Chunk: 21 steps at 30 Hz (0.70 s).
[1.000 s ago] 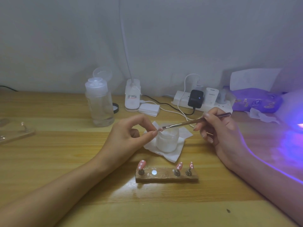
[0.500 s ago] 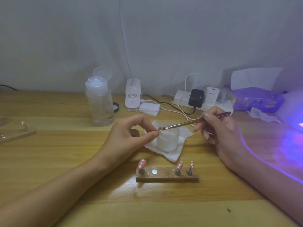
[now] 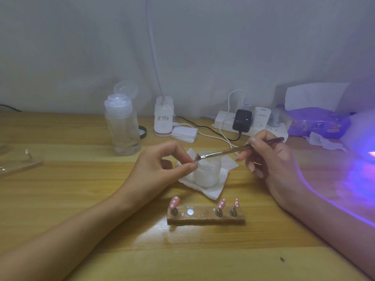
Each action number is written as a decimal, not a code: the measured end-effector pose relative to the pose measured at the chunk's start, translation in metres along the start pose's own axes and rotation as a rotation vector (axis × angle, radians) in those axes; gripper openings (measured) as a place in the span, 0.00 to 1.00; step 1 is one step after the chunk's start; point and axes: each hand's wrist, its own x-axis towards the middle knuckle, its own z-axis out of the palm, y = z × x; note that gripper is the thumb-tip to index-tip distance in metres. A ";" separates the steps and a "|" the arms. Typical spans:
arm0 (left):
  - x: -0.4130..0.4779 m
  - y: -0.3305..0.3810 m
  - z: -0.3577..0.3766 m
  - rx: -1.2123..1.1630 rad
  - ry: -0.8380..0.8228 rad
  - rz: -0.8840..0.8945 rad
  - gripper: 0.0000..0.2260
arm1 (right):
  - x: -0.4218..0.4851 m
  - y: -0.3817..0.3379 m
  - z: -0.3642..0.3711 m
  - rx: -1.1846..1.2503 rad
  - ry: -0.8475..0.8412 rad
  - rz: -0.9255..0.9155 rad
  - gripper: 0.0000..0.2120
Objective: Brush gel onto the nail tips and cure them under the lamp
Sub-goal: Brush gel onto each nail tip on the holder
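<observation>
My left hand point(image 3: 160, 165) pinches a small nail tip point(image 3: 194, 161) between thumb and forefinger, above a small frosted jar point(image 3: 207, 173). My right hand point(image 3: 272, 159) grips a thin brush point(image 3: 239, 149), whose bristles touch the pinched tip. A wooden holder point(image 3: 206, 218) lies near me and carries three pink dotted nail tips point(image 3: 175, 202) on pegs, with one bare metal spot between them. The curing lamp point(image 3: 363, 136) glows violet at the right edge.
The jar stands on a white tissue point(image 3: 211, 191). A clear pump bottle point(image 3: 122, 128) stands at the back left. A desk-lamp base point(image 3: 164, 118), a power strip with chargers point(image 3: 249, 123) and a purple wipes pack point(image 3: 318, 123) line the wall. A glass dish point(image 3: 18, 162) lies far left.
Almost nothing differs. The brush tip has shifted slightly on the pinched nail tip. Both hands hold their places.
</observation>
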 end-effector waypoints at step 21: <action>0.000 -0.001 -0.001 0.011 -0.009 -0.005 0.07 | 0.001 0.000 -0.001 0.001 0.061 0.006 0.12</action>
